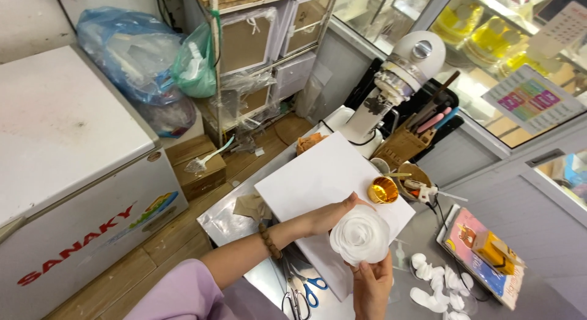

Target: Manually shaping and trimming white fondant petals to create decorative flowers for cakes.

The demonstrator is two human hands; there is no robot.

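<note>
My right hand [371,282], low at the frame's bottom centre, clamps its grip under the white paper flower [360,235] while my left hand [338,213] cups its upper-left side above the white board [318,179] on the desk [232,219].

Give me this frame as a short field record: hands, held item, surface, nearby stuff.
view: head camera, looking down
left hand: cups the white rose-shaped flower from above; bead bracelet on the wrist
right hand: grips the flower from below
surface: white board on a metal counter
near the hands: small gold cup, loose white petals, blue-handled scissors
behind: white stand mixer, wooden tool holder
left side: white chest freezer
</note>
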